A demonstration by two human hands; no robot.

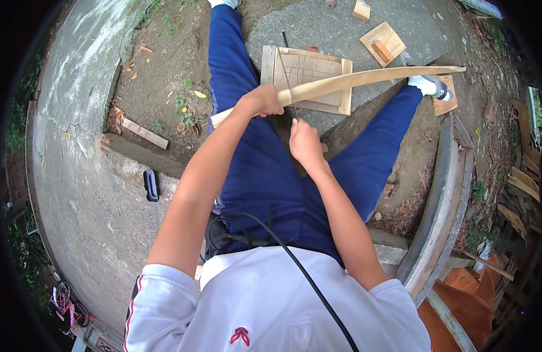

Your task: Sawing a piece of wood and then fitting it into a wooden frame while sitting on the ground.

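Observation:
My left hand (261, 101) is closed around a long, pale wooden strip (341, 83) near its left end. The strip runs across my legs and rises toward the far right. Closed around the near end of a thin, dark, straight tool (285, 73) is my right hand (306, 142). That tool crosses the strip just right of my left hand; it may be a saw blade seen edge-on, but its kind is not clear. Beyond the strip lies a framed wooden panel (306, 67) with lines across its face, partly covered by the strip and the tool.
A stone slab (335, 32) lies between my outstretched legs, holding a square board with a block (383, 44) and a small wood block (360, 10). A black case (151, 185) sits on concrete at left. A curved timber (438, 199) stands at right. A black cable (300, 267) crosses my shirt.

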